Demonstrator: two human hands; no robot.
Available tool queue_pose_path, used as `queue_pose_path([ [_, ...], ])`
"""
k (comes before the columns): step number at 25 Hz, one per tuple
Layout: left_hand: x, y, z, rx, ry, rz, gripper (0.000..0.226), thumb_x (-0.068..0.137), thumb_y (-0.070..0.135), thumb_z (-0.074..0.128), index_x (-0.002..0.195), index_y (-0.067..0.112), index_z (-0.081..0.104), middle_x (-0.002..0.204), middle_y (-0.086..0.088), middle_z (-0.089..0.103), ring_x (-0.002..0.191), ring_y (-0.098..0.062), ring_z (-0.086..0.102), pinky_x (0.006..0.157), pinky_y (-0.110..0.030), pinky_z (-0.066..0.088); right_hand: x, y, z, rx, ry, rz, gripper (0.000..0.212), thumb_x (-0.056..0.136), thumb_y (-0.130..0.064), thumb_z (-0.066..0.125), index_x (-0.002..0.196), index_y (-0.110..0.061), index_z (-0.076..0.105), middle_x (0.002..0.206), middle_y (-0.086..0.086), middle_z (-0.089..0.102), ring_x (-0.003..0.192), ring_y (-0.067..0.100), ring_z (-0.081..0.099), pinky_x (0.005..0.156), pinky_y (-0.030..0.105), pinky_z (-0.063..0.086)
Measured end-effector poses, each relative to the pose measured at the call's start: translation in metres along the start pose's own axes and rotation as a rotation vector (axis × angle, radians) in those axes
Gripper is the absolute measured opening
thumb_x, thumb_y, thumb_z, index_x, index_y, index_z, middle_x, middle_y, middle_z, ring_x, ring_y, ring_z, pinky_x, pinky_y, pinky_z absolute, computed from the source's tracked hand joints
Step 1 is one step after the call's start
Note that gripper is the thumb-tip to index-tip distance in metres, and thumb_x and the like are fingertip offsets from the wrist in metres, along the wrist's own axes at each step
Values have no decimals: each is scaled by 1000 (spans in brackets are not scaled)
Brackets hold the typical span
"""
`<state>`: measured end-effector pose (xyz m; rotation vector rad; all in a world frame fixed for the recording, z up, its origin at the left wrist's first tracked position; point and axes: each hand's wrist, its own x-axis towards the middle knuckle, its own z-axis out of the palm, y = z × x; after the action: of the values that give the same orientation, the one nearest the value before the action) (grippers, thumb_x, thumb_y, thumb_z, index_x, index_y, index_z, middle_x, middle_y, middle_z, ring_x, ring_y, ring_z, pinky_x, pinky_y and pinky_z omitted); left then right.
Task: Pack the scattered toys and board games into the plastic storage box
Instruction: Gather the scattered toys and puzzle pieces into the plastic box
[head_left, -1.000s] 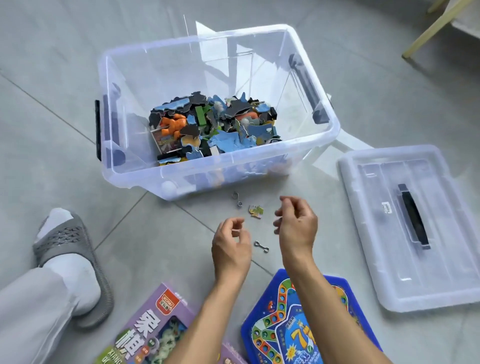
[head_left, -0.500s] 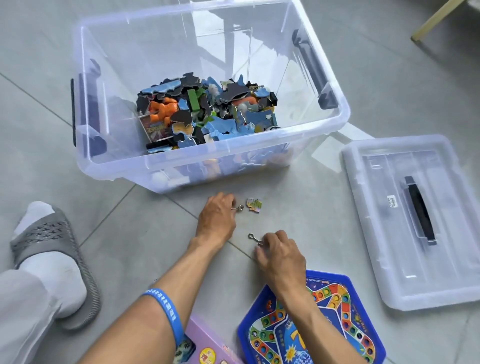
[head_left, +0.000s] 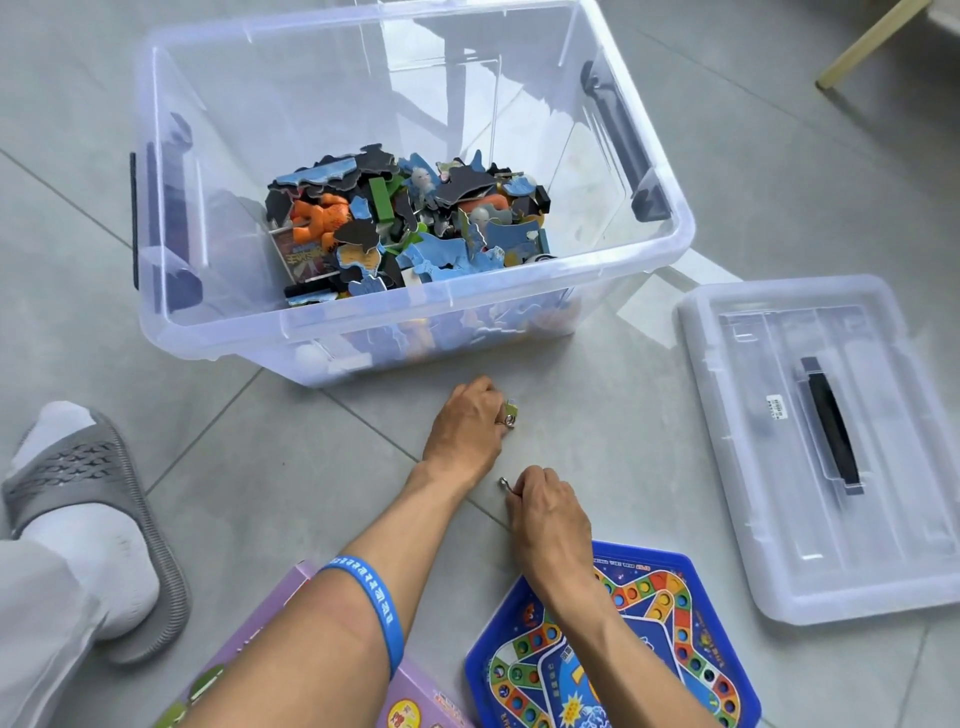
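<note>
The clear plastic storage box (head_left: 670, 244) stands open on the floor with a heap of puzzle pieces (head_left: 410, 228) inside. Just in front of it, my left hand (head_left: 467, 426) is curled over a small metal hook (head_left: 510, 419) and a small puzzle piece (head_left: 511, 403) on the tiles, pinching them. Nearer to me, my right hand (head_left: 545, 514) pinches a second metal hook (head_left: 504, 483). A blue hexagonal board game (head_left: 660, 639) lies under my right forearm. A purple game box (head_left: 260, 639) lies under my left forearm.
The box's clear lid (head_left: 779, 519) with a black handle lies on the floor to the right. My foot in a grey slipper (head_left: 98, 499) is at the left. A wooden furniture leg (head_left: 872, 41) stands at the top right. Grey floor tiles surround everything.
Both hands dropped from above the floor onto the small items. The left hand slid from the first hook over the puzzle piece; the right hand closed on the second hook.
</note>
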<state>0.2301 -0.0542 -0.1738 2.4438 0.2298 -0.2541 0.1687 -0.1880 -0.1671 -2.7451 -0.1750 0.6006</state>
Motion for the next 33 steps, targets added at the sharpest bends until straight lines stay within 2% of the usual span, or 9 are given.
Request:
queue_pose_path([
  [8, -15, 11, -13, -259, 32, -401, 25, 71, 16, 72, 56, 18, 53, 66, 4, 65, 67, -15, 61, 60, -22, 40, -20, -4, -46, 947, 171, 319, 10, 90, -16, 67, 93, -26, 68, 82, -3, 69, 78, 10, 65, 74, 30, 57],
  [12, -67, 53, -54, -802, 210, -533, 29, 69, 11, 76, 54, 17, 52, 51, 9, 52, 51, -10, 44, 55, -26, 39, -22, -69, -135, 1246, 374, 85, 10, 88, -9, 68, 90, -18, 72, 77, -2, 71, 69, 8, 63, 64, 29, 58],
  [15, -86, 101, -134, -1057, 426, -376, 27, 72, 0, 70, 59, 18, 54, 57, 3, 52, 57, -14, 44, 53, -27, 40, 0, -123, -212, 1357, 339, -68, 9, 87, -9, 70, 85, -17, 71, 71, -3, 68, 63, 9, 59, 56, 23, 51],
  [18, -62, 132, -224, -1083, 586, -180, 21, 73, 8, 78, 69, 17, 60, 64, 1, 58, 57, -16, 49, 54, -26, 43, 39, -151, -255, 1338, 109, 8, 14, 88, -15, 70, 98, -6, 67, 81, 9, 68, 70, 18, 62, 58, 26, 55],
  [21, -35, 131, -280, -918, 560, -269, 29, 70, 25, 85, 90, 17, 65, 87, -1, 67, 64, -11, 60, 59, -26, 51, 35, -144, -266, 1214, 82, 112, 18, 89, -16, 69, 103, -6, 65, 93, 13, 67, 81, 24, 63, 63, 30, 55],
  [23, -43, 112, -285, -805, 629, -316, 26, 69, 27, 83, 89, 23, 66, 86, 4, 67, 73, -13, 65, 67, -30, 57, 3, -126, -253, 1200, 140, 127, 4, 89, -10, 64, 91, -12, 66, 86, 9, 66, 74, 21, 62, 61, 30, 54],
  [26, -97, 81, -248, -749, 705, -351, 7, 77, 16, 68, 80, 22, 67, 76, 7, 66, 74, -14, 64, 69, -26, 52, -53, -93, -191, 1098, 70, 217, 14, 90, -7, 60, 82, -16, 68, 85, 12, 70, 68, 21, 63, 59, 31, 53],
  [30, -158, 21, -157, -492, 383, -548, 13, 80, 13, 61, 89, 19, 69, 91, 0, 72, 84, -19, 65, 71, -23, 46, -87, -74, -108, 913, -115, 333, 13, 89, -8, 59, 91, -11, 71, 86, 10, 72, 68, 19, 64, 61, 34, 53],
  [33, -140, -15, -123, -234, 174, -518, 24, 84, 18, 57, 106, 18, 66, 111, 1, 68, 98, -19, 62, 77, -23, 44, -85, -73, -72, 642, -123, 188, 16, 89, -16, 58, 97, -18, 71, 98, 3, 72, 81, 15, 64, 79, 38, 57],
])
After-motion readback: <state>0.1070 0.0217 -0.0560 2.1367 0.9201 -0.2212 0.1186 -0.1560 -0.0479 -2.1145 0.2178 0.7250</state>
